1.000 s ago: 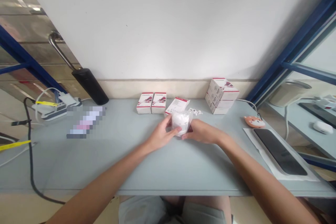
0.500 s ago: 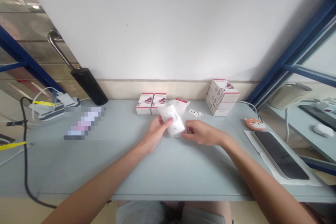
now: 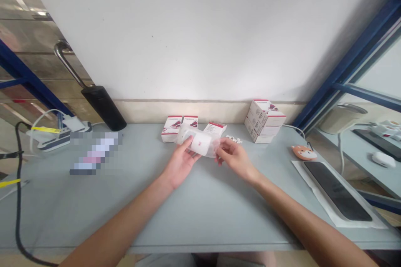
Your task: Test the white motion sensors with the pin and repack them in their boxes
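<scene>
A white device with a small red mark lies inside a clear plastic bag (image 3: pixel 199 142), held above the desk. My left hand (image 3: pixel 181 162) is closed on the bagged device from the left, thumb on top and fingers beneath. At the bag's right end, my right hand (image 3: pixel 233 156) pinches the loose plastic with thumb and fingertips. Behind the bag lies a red and white box (image 3: pixel 215 128). Some small white parts (image 3: pixel 234 138) sit behind my right hand, partly hidden by it. The device's exact kind cannot be made out.
Two red and white boxes (image 3: pixel 171 128) stand at the back, left of centre; a stack of similar boxes (image 3: pixel 265 121) is at the back right. A phone (image 3: pixel 338 190) and orange animal-shaped case (image 3: pixel 304 152) lie right. A black cylinder (image 3: pixel 104 107) and power strip (image 3: pixel 64 137) are left.
The bagged device has turned from a steep tilt to lying nearly level. My right hand has moved slightly left and now pinches the bag's end. The camera view has shifted a little.
</scene>
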Motion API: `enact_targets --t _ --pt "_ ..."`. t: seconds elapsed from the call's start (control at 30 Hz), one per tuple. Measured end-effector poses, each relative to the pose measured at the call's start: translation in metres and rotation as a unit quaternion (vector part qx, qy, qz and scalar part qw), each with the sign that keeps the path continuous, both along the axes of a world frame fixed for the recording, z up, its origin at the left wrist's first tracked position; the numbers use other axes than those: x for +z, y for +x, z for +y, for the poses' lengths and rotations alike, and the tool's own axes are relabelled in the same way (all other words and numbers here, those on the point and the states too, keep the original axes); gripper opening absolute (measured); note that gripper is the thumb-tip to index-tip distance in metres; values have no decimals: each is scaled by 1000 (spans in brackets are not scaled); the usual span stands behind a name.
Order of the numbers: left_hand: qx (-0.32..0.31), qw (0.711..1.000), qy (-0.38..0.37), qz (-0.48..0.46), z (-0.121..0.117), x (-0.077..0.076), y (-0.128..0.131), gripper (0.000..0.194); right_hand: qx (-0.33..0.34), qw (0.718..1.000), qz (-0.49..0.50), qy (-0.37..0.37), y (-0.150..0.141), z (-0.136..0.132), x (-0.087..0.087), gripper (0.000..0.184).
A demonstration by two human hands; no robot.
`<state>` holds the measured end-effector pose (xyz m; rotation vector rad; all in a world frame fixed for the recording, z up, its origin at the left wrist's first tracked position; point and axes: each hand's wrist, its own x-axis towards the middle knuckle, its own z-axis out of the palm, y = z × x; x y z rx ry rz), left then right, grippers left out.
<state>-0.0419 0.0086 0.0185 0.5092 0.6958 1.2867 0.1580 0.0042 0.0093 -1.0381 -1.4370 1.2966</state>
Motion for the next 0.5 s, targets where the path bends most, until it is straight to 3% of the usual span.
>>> enact_targets --t 0.13,0.3,0.5 --pt "17 1000 10 -11 -1 4 2 34 -60 997 50 -3 2 1 4 31" --pt "12 998 59 31 0 -1 2 50 10 995 90 -48 0 -6 11 68" --pt "-37 996 68 45 0 -9 2 46 -1 990 120 -73 -3 -6 3 55"
